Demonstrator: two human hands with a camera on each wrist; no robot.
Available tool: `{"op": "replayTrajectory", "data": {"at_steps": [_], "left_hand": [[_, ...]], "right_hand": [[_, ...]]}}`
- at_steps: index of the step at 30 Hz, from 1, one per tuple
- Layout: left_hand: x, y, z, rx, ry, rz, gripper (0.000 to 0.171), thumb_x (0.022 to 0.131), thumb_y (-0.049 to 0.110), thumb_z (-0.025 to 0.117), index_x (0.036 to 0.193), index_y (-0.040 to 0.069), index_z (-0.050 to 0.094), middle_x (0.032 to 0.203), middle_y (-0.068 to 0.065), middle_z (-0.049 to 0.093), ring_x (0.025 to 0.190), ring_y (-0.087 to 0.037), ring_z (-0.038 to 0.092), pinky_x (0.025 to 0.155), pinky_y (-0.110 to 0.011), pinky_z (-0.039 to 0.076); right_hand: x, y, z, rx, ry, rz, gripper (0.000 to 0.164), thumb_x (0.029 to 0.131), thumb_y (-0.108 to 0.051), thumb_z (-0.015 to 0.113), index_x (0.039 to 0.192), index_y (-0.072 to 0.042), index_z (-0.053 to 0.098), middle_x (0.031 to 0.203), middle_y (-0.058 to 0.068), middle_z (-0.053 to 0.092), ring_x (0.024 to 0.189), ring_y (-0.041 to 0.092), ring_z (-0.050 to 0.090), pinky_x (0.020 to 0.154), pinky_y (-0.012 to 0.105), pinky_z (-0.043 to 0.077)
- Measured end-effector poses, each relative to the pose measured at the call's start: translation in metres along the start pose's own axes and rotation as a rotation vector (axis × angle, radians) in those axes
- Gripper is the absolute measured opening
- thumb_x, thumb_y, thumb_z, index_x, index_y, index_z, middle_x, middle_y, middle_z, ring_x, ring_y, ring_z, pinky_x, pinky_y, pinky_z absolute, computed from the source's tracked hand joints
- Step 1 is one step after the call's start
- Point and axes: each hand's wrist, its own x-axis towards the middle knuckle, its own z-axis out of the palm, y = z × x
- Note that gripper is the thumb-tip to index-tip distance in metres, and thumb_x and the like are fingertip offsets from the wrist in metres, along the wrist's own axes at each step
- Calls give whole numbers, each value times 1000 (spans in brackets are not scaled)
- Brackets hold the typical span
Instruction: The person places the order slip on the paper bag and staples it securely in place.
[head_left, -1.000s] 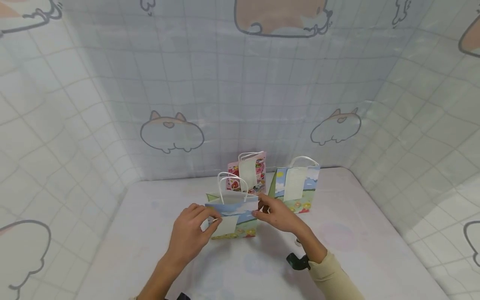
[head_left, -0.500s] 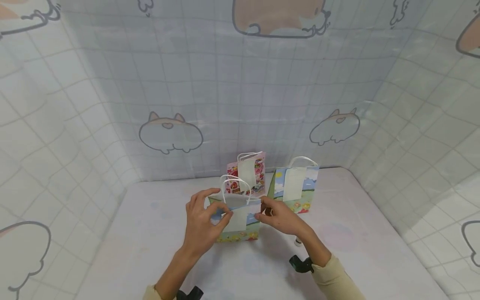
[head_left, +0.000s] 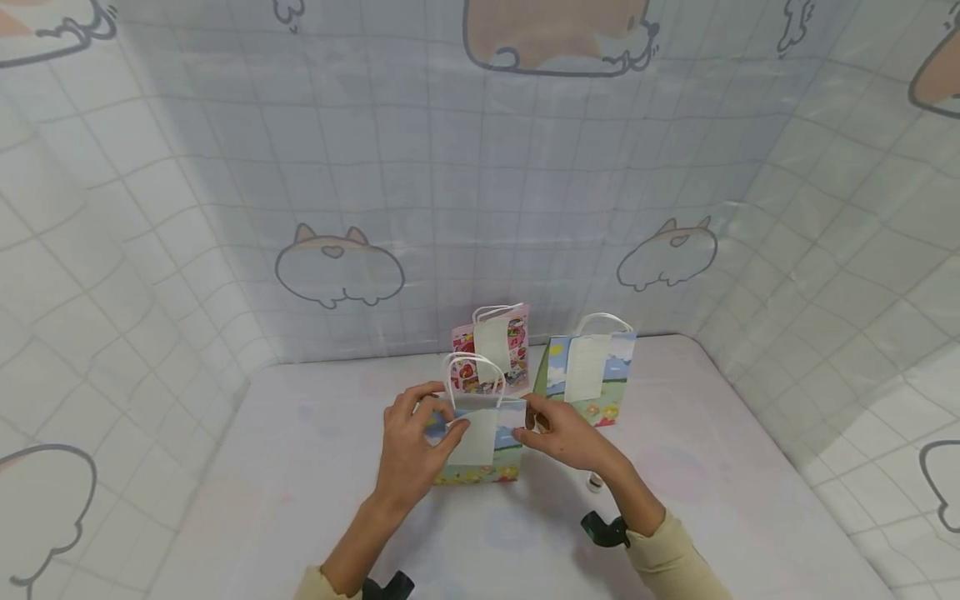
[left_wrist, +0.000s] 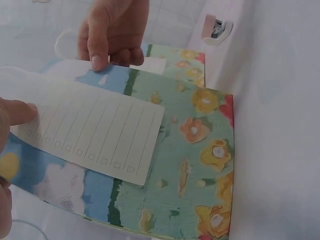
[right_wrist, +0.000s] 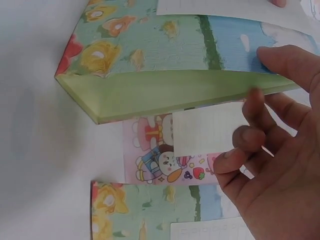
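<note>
A small gift bag (head_left: 480, 475) with a painted sky-and-flower print stands upright in front of me, its white cord handles (head_left: 476, 359) raised. Against its front lies a cream checklist sheet (left_wrist: 95, 127) with ruled lines and tick boxes. My left hand (head_left: 408, 450) pinches the sheet near its top, thumb and index finger close together; some of its fingers are hidden. My right hand (head_left: 566, 433) grips the bag's right side edge, thumb on the front panel. In the right wrist view the bag's green side gusset (right_wrist: 165, 92) shows beside the right fingers.
Behind stands a pink cartoon bag (head_left: 517, 337) with a pale sheet on it. A matching flower bag (head_left: 617, 390), also with a sheet, is at the right. By my right forearm lies a small pink-and-white object (left_wrist: 216, 31) with a metal part. Patterned cloth walls (head_left: 480, 208) surround the table.
My left hand has moved right and slightly up, carrying the sheet from the bag's lower left to nearer its middle. The bag has shifted slightly right; the right hand keeps hold of its edge.
</note>
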Motion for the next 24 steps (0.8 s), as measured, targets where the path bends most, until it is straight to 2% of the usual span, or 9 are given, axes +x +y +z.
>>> {"op": "replayTrajectory", "data": {"at_steps": [2,6,8,10,12,14,19,24], "left_hand": [[-1,-1,2,-8,2,-6,31,78,21,88,84,19,58,121,-3,63,116,-25,56,90,-49,33],[-3,-2,4,-24,2,-12,30,78,21,88,83,20,59,115,-1,64,112,-23,56,91,-49,33],[-4,-2,5,-26,2,-11,29,79,21,88,83,20,59,114,-1,64,111,-22,56,92,-49,34],[-4,-2,6,-29,3,-9,29,79,21,88,84,19,59,113,0,63,110,-22,56,92,-49,34],[-5,-2,7,-31,5,-13,30,79,21,88,85,19,59,112,1,63,109,-21,55,91,-48,34],[-6,-1,9,-36,9,-15,30,79,21,88,85,19,59,111,1,62,107,-20,55,90,-47,33],[-5,2,11,-45,8,-12,30,79,18,88,86,18,58,111,1,63,107,-20,57,88,-46,34],[-5,4,11,-48,0,-27,31,80,16,87,94,16,59,111,0,64,108,-20,58,88,-46,35]], "right_hand": [[0,0,1,-17,14,-1,21,94,-34,71,101,-19,59,86,8,57,74,16,48,59,27,38],[0,-2,1,-16,30,-8,33,93,-35,72,122,-21,63,106,2,59,89,17,53,71,30,46],[0,-4,2,7,36,-15,41,93,-36,72,130,-22,62,117,-2,57,100,18,54,82,37,51],[0,-6,2,36,51,-16,46,93,-39,72,134,-23,62,125,-4,54,110,20,53,92,47,50],[1,-10,4,55,83,-26,46,92,-42,73,133,-23,63,129,-4,53,117,19,50,98,55,46],[3,-13,6,65,127,-53,43,91,-43,74,128,-22,66,126,-5,53,119,18,49,100,57,45],[8,-20,9,37,232,-152,25,93,-41,72,110,-23,69,113,-11,56,111,13,50,92,44,49],[9,-25,10,1,275,-180,14,94,-38,72,100,-26,68,108,-14,59,105,10,50,86,35,48]]}}
